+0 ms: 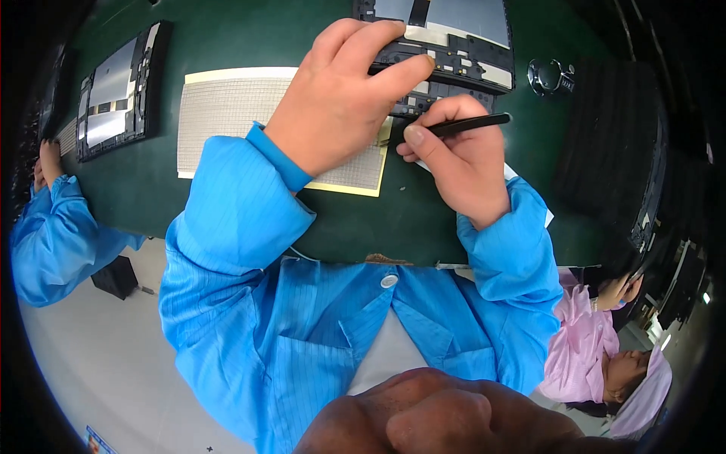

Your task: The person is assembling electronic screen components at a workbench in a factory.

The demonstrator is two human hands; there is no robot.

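Observation:
Slim black tweezers are pinched in my right hand, its fingers closed round them. Their tips point left, close to the right edge of a pale gridded sheet with a yellow border. My left hand reaches over this sheet with its fingers stretched out. Its fingertips touch the black frame of a flat electronic panel, which has a silver plate and small pale patches. The left thumb is hidden.
A similar panel lies at the left on the green table. A shiny round metal object and a dark stack are at the right. Co-workers in blue and pink sit at either side.

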